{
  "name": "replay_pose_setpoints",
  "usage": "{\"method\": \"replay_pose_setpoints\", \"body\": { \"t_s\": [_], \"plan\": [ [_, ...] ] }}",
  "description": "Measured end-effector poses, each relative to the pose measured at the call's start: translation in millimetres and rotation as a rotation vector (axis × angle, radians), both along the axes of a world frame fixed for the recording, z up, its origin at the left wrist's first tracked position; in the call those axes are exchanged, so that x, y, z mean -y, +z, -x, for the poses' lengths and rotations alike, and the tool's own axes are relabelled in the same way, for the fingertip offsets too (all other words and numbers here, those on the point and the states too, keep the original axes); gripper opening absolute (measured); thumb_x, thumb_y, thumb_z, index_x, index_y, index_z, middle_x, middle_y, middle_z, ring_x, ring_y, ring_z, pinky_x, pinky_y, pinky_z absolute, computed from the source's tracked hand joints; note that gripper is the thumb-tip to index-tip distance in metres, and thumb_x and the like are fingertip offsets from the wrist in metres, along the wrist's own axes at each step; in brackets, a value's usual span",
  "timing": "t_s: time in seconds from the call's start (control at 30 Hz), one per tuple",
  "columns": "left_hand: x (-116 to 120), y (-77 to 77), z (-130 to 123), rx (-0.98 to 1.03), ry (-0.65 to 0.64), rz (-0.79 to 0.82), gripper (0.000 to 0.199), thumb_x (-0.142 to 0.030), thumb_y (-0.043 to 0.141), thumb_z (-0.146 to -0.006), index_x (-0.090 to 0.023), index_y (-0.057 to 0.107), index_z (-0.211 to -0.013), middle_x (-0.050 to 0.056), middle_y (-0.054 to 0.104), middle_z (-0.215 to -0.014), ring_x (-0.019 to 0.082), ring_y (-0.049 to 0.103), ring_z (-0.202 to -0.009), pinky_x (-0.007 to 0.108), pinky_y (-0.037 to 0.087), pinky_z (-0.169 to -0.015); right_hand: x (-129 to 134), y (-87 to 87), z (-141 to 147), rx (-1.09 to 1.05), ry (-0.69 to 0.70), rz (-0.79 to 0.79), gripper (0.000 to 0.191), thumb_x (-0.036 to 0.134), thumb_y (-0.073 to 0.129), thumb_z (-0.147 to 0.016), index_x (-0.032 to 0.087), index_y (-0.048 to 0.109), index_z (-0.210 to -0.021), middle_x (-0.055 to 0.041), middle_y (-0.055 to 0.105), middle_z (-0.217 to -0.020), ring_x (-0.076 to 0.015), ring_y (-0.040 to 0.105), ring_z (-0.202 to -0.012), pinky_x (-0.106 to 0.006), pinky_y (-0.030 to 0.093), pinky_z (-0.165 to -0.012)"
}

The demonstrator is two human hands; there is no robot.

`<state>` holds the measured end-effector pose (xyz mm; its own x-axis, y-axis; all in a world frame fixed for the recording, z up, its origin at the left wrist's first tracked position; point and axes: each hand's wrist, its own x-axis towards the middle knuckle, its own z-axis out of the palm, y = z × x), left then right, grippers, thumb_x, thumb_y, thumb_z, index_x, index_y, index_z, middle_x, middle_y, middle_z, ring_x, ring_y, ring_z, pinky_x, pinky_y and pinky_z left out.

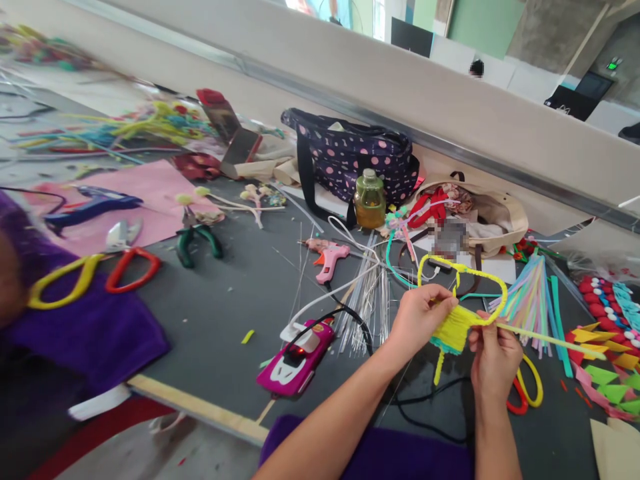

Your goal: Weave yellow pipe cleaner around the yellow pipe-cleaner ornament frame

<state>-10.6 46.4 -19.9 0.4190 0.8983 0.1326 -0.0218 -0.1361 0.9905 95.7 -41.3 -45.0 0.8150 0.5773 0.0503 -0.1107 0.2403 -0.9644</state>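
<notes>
Dark tabletop. Above it: yellow wrapped piece, pinched in left hand; pale strand, pinched in right hand at the piece's edge. Possible faults: windings unravelling, through slackened grip; strand snagging, through closeness to pastel bundle.

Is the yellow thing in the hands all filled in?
Only partly: the yellow thing has packed rows below, but its upper loop is open, the background showing through.

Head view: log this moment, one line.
left hand: holding yellow craft piece; right hand: holding piece's right edge; pink glue gun: on table
</notes>
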Motion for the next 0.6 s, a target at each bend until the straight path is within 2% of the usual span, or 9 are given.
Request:
{"method": "replay_pose_setpoints", "body": {
  "t_s": [0.17,0.3,0.37,0.43,0.53,0.6],
  "plan": [
    [0.7,-3.7,-1.5,0.005,0.029,-0.007,0.019,-0.032,0.061,-0.077,-0.015,0.069,-0.074,0.001,0.062,-0.065,0.012,0.051,-0.058,0.02,0.037,-0.053,-0.7,4.2,-0.2,-0.078,0.1,-0.03,0.036,0.047,0.064,-0.079,0.012,0.066,-0.086,-0.0018,0.062,-0.057,-0.0105,0.053,-0.045,-0.02,0.037,-0.04],
    [-0.7,-6.2,-0.7,-0.003,0.075,-0.035,0.02,-0.034,0.061,-0.077,-0.017,0.07,-0.076,0.002,0.064,-0.067,0.013,0.053,-0.059,0.02,0.037,-0.054,-1.5,3.2,0.7,-0.052,0.148,-0.065,0.034,0.045,0.065,-0.079,0.013,0.065,-0.09,-0.0026,0.063,-0.062,-0.0106,0.054,-0.049,-0.02,0.038,-0.042],
    [0.1,-6.5,-0.8,-0.01,0.075,-0.035,0.019,-0.035,0.062,-0.076,-0.018,0.071,-0.076,0.002,0.064,-0.066,0.012,0.054,-0.057,0.02,0.037,-0.052,-2.4,1.7,1.6,0.007,0.112,-0.031,0.032,0.04,0.071,-0.074,0.014,0.065,-0.092,-0.0002,0.062,-0.061,-0.009,0.051,-0.047,-0.02,0.038,-0.042],
    [1.6,-6.3,-1.5,-0.009,0.022,0.011,0.021,-0.036,0.062,-0.077,-0.018,0.071,-0.079,0.001,0.064,-0.065,0.011,0.053,-0.051,0.021,0.036,-0.048,-3.5,0.8,1.3,0.053,0.036,0.002,0.029,0.036,0.075,-0.071,0.014,0.066,-0.088,0.002,0.06,-0.06,-0.0074,0.049,-0.045,-0.019,0.038,-0.042],
    [2.8,-4.7,-2.0,0.044,-0.048,0.108,0.029,-0.039,0.059,-0.08,-0.017,0.07,-0.094,0.003,0.067,-0.075,0.009,0.05,-0.043,0.022,0.037,-0.044,-4.1,1.7,-3.4,0.043,-0.057,-0.014,0.027,0.036,0.076,-0.07,0.014,0.065,-0.082,0.0029,0.059,-0.06,-0.0067,0.049,-0.046,-0.018,0.037,-0.041],
    [1.1,-2.1,-1.3,0.111,0.052,0.092,0.031,-0.038,0.06,-0.08,-0.018,0.067,-0.101,0.004,0.067,-0.087,0.007,0.049,-0.046,0.022,0.038,-0.046,-3.5,3.6,-8.9,0.012,-0.097,-0.045,0.026,0.035,0.077,-0.069,0.015,0.064,-0.079,0.0027,0.059,-0.061,-0.0069,0.05,-0.048,-0.017,0.037,-0.041]
  ]
}}
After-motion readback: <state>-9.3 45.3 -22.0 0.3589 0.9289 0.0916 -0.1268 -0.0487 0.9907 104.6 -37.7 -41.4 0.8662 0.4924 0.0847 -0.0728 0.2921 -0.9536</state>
